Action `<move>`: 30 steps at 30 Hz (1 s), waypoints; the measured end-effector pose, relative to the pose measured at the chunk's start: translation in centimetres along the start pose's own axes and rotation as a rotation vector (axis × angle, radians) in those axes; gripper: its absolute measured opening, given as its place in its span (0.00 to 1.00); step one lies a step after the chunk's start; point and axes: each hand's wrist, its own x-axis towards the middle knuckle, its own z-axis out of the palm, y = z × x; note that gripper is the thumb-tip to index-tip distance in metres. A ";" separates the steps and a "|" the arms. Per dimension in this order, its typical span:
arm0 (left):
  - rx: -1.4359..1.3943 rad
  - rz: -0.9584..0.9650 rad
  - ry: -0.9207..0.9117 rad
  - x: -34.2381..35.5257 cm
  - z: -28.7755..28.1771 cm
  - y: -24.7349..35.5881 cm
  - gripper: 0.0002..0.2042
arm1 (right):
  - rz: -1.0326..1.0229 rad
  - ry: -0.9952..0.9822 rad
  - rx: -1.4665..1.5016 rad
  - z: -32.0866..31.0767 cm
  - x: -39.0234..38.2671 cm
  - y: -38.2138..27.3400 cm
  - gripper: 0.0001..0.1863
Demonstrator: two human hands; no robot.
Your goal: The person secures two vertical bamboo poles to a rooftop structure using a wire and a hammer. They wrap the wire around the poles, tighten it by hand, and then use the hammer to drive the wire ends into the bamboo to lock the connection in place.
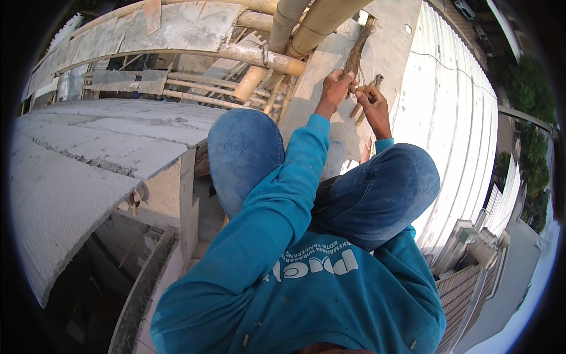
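Grey, rough concrete slabs [88,171] fill the left side, their edges broken and crumbly, with a dark gap dropping away beneath them. Past them, pale bamboo poles [277,44] run crosswise and upward, round and jointed, lashed into a scaffold frame that crowds the space just left of the hands. A person in a teal long-sleeved shirt and blue jeans crouches on a narrow concrete ledge [389,53], knees spread wide. The left hand [335,87] reaches forward with its fingers closed around the lower end of a bundle of thin brown wire strands [356,53], which stands up stiff and frayed against the ledge. Just beside it, the right hand [372,101] has its fingers curled shut around a small tool with a wooden handle [367,91]; its metal head pokes out above the knuckles, near the bundle, and I cannot tell whether the two touch. Right of the hands, a white corrugated metal roof [448,118] slopes away, ribbed and smooth, with lower rooftops and green trees [530,88] well beyond
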 end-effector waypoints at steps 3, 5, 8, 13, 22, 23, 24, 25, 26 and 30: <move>0.016 -0.014 -0.012 -0.1 0.0 0.1 0.10 | 0.005 -0.019 -0.088 -0.1 0.0 0.3 0.12; 0.013 -0.023 -0.003 0.0 -0.1 0.1 0.10 | 0.049 -0.017 -0.139 0.0 -0.2 0.0 0.12; 0.038 -0.003 -0.002 0.5 -0.4 -0.5 0.10 | 0.062 -0.023 -0.107 0.2 -0.2 -0.1 0.11; 0.033 -0.026 -0.010 0.1 -0.1 0.1 0.11 | 0.065 0.036 -0.089 -0.1 0.0 0.5 0.10; 0.123 0.020 0.048 0.1 0.4 0.2 0.12 | 0.049 0.052 0.052 -0.6 0.3 1.9 0.12; 0.109 0.016 0.043 0.1 0.7 0.3 0.12 | 0.050 0.047 0.092 -0.6 0.2 1.9 0.13; 0.126 0.039 0.081 0.5 0.7 0.0 0.13 | 0.072 0.028 0.048 -0.4 0.2 1.3 0.13; 0.142 0.064 0.119 0.9 0.6 -0.6 0.13 | 0.092 0.009 0.003 -0.3 0.1 0.3 0.14; 0.158 0.088 0.156 1.3 0.5 -1.1 0.14 | 0.112 -0.008 -0.041 -0.2 0.1 -0.7 0.15; 0.300 0.062 0.257 1.7 1.0 -1.6 0.16 | 0.020 0.029 -0.259 0.1 -1.0 -2.9 0.17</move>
